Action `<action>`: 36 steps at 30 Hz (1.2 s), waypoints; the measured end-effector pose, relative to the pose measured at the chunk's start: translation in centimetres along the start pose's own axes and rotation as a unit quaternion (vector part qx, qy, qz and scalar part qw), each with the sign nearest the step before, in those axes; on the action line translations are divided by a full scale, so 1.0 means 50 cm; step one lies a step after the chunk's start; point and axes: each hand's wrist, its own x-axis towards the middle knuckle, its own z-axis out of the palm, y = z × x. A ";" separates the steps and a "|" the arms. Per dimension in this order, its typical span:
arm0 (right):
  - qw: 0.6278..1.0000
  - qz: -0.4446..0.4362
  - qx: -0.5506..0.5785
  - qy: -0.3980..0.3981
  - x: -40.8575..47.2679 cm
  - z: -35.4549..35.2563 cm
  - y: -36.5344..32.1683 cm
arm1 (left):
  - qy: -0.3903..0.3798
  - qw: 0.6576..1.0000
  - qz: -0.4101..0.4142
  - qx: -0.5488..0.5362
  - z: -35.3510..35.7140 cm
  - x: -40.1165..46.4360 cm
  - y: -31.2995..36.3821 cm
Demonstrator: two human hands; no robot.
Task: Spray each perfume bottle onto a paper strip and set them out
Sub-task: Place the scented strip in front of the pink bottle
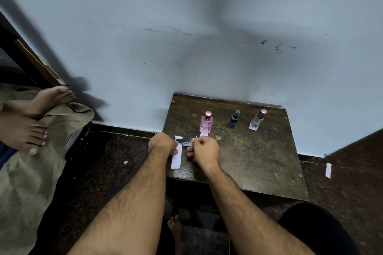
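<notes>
Three perfume bottles stand in a row near the back of a dark wooden table (259, 161): a pink bottle (206, 124) with a pink cap, a small dark blue bottle (233, 119) and a clear bottle (257, 120) with a pink cap. A white strip (204, 134) lies just in front of the pink bottle. My left hand (162, 144) and my right hand (204, 151) both pinch a printed piece of paper (185, 142) between them at the table's left front. A white paper stack (177, 158) lies under my left hand.
The table stands against a pale blue wall (186, 47). A white strip (328, 170) and a small scrap (125, 162) lie on the dark floor. Another person's bare feet (31, 122) rest on a beige cloth at the left. My own foot (175, 225) shows below the table.
</notes>
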 end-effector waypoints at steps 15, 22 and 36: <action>0.971 -0.212 -0.075 0.080 -0.054 -0.040 -0.040 | 0.012 1.000 -0.016 0.014 0.002 0.006 0.006; 0.957 -0.267 -0.098 0.060 -0.081 -0.086 -0.048 | 0.066 0.995 0.041 0.066 -0.001 -0.031 -0.007; 0.957 -0.288 -0.005 0.045 -0.162 -0.224 -0.078 | -0.240 0.879 0.029 -0.412 -0.054 -0.217 0.072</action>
